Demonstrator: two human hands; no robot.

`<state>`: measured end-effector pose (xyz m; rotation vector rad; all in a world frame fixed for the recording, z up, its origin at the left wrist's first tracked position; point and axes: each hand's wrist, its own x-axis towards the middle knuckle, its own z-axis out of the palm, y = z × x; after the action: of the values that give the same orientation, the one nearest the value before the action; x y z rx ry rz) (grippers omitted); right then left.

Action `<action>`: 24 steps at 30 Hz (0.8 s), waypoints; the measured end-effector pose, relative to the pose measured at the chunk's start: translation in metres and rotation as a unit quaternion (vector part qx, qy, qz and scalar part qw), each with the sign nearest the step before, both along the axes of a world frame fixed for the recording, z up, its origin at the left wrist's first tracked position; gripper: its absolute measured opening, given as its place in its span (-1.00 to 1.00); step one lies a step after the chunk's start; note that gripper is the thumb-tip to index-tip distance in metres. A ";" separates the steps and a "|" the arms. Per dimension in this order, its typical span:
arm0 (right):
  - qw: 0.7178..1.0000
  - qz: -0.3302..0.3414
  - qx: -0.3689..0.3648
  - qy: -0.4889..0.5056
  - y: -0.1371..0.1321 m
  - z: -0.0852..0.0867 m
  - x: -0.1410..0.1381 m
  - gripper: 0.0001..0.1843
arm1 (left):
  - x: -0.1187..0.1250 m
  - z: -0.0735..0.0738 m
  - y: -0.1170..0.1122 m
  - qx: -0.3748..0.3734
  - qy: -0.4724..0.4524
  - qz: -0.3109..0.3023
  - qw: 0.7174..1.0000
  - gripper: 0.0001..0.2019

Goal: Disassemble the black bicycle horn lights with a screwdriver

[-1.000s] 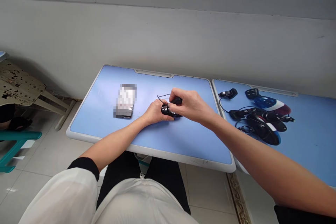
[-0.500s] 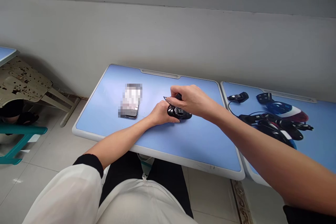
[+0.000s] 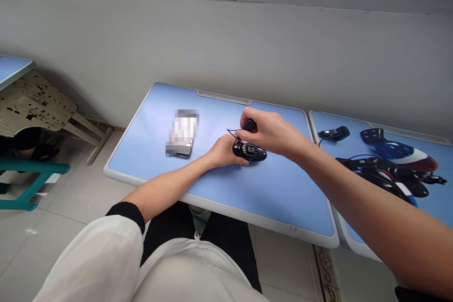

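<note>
Clenched right grip [image 3: 271,133] holds a black part [image 3: 249,125] just above the black mouse [image 3: 249,152], left hand [image 3: 224,152] touching it

Phone [image 3: 183,133] on the near desk [image 3: 269,203]: the face is pixelated and unreadable; only its lower end shows clearly. Black computer mouse [image 3: 249,152]: the end nearest the left hand [image 3: 224,152] is covered, so contact there cannot be confirmed. Small black part [image 3: 249,125] under the right hand [image 3: 272,132]: mostly hidden by the fingers, type undetermined. Thin cable [image 3: 231,131]: too fine to trace, ends not visible. Mouse pile [image 3: 389,174] on the adjacent desk [image 3: 439,198]: parts tangled, lower portion behind the right forearm [image 3: 371,205], desk cut off by the right edge. Teal stool [image 3: 38,168]: cut off by the left edge.
</note>
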<state>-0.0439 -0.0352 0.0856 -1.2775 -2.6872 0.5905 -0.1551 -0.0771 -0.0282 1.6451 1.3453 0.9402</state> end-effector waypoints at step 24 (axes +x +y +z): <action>0.992 0.115 0.022 -0.054 0.000 0.010 0.000 -0.83 | 0.001 0.003 0.003 -0.008 0.038 0.011 0.999 -0.60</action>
<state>-0.0435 -0.0348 0.0957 -1.0256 -2.9445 0.4948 -0.1544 -0.0742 -0.0256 1.6703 1.4215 0.8855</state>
